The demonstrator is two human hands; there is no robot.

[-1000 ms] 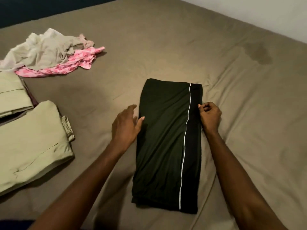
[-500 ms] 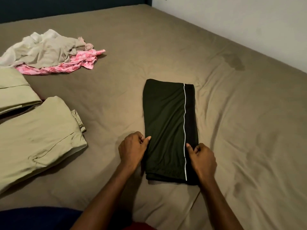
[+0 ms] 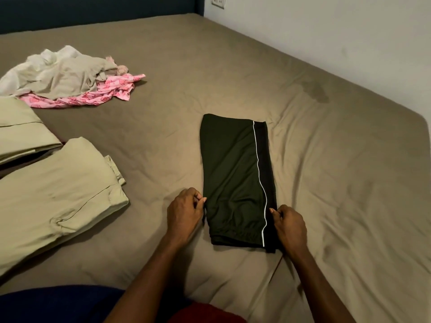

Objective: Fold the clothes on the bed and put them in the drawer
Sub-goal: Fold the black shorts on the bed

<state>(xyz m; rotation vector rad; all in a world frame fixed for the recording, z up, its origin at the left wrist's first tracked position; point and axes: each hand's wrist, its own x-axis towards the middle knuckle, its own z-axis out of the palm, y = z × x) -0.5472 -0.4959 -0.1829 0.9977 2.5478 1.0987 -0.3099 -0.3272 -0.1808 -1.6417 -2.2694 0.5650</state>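
Dark green shorts with a white side stripe (image 3: 235,178) lie folded lengthwise in the middle of the bed (image 3: 256,73). My left hand (image 3: 185,213) pinches the shorts' left edge near the near end. On the opposite side my right hand (image 3: 289,224) pinches the right edge near the same end. Folded beige trousers (image 3: 53,201) lie at the left. A second folded beige garment (image 3: 21,131) lies behind them. Farther back sits a loose heap of beige and white clothes (image 3: 60,75) on top of a pink patterned garment (image 3: 93,99).
A white wall (image 3: 338,31) runs along the bed's right side, with a socket (image 3: 218,0) at the top. A dark headboard (image 3: 93,12) closes the far end. The brown sheet is wrinkled around the shorts. No drawer is in view.
Both hands slid from the middle of the shorts down to the near end and now pinch its two side edges. The camera has tipped up, showing more wall.
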